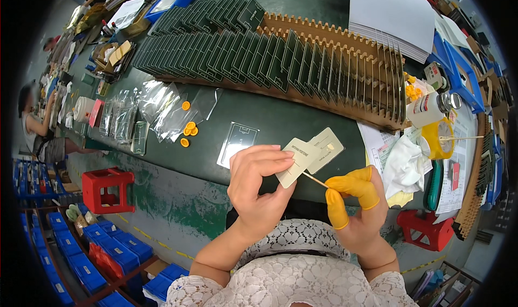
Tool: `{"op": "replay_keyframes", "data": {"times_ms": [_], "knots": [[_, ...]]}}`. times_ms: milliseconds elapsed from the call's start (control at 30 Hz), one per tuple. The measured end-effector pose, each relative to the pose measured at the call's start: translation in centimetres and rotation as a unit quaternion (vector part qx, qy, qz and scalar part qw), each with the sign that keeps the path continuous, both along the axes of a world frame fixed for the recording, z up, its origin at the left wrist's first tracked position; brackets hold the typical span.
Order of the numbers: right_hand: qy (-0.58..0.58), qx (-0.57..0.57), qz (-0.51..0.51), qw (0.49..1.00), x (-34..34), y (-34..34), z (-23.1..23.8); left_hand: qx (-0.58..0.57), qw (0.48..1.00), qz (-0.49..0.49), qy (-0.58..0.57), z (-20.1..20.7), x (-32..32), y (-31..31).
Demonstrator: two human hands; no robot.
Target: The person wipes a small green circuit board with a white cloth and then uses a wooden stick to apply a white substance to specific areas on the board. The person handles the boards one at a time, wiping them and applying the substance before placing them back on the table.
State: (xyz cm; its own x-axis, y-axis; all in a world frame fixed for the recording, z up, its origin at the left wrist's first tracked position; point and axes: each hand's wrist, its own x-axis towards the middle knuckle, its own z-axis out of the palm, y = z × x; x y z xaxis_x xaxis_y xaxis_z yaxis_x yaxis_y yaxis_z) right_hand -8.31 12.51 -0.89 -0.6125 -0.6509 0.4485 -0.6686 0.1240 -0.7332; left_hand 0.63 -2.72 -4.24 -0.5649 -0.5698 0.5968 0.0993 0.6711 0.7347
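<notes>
My left hand (259, 185) pinches two overlapping cream cards (294, 167) between thumb and fingers, above the table's front edge. Small dark print shows on them, and the far card has a little gold-coloured mark near its corner. My right hand (359, 207) wears yellow finger cots on thumb and fingers. It grips a thin wooden stick (317, 181), whose far end meets the edge of the cards. Just beyond my left hand, a shiny flat card (237, 140) with pitch-like lines lies on the green table (291, 110).
A slotted cardboard rack (270, 91) holds rows of dark green plates (216, 53). Loose orange-yellow finger cots (190, 128) lie beside clear plastic bags (162, 107). At right are a white cloth (402, 164), a metal-capped bottle (423, 110) and a yellow container (436, 140). A red stool (108, 191) stands left.
</notes>
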Motion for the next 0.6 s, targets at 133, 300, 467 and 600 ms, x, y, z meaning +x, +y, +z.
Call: {"op": "replay_keyframes", "data": {"times_ms": [133, 300, 467, 600], "knots": [[0.000, -0.027, -0.020, 0.999, -0.4, 0.2, 0.3, 0.060, 0.998, -0.009, 0.013, -0.3, -0.1, 0.0], [0.007, -0.049, -0.059, 0.997, -0.8, 0.5, 0.4, 0.293, 0.952, -0.080, 0.027, 0.2, -0.1, 0.0], [0.012, -0.030, -0.061, 0.998, -1.5, 0.7, 0.4, 0.458, 0.878, -0.138, 0.017, 0.3, 0.5, -0.5], [0.033, 0.059, -0.083, 0.994, -2.9, 1.3, -1.1, 0.443, 0.894, -0.066, 0.023, 0.7, 0.7, -1.2]]}}
